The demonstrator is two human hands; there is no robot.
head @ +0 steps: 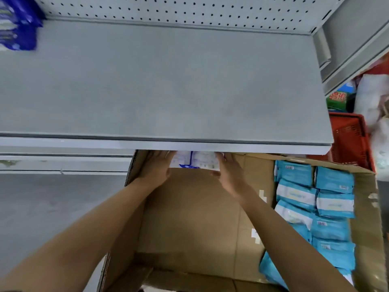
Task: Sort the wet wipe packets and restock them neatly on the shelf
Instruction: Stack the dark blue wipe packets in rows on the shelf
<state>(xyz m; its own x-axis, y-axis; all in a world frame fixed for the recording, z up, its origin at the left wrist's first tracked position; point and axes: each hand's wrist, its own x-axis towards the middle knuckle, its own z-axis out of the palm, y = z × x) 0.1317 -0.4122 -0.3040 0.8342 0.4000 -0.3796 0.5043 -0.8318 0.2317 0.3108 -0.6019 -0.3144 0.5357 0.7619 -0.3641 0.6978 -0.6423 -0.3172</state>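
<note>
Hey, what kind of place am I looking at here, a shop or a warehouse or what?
Most likely a shop aisle during restocking. A grey metal shelf with a pegboard back panel, a red shopping basket on the floor, and a cardboard box holding light blue wipe packets all point to retail.

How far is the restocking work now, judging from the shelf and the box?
Early stage. Done: only some dark blue packets stand at the shelf's far left. In hand: the left hand and right hand hold a white packet between them in the cardboard box. Left: many light blue packets remain there.
</note>
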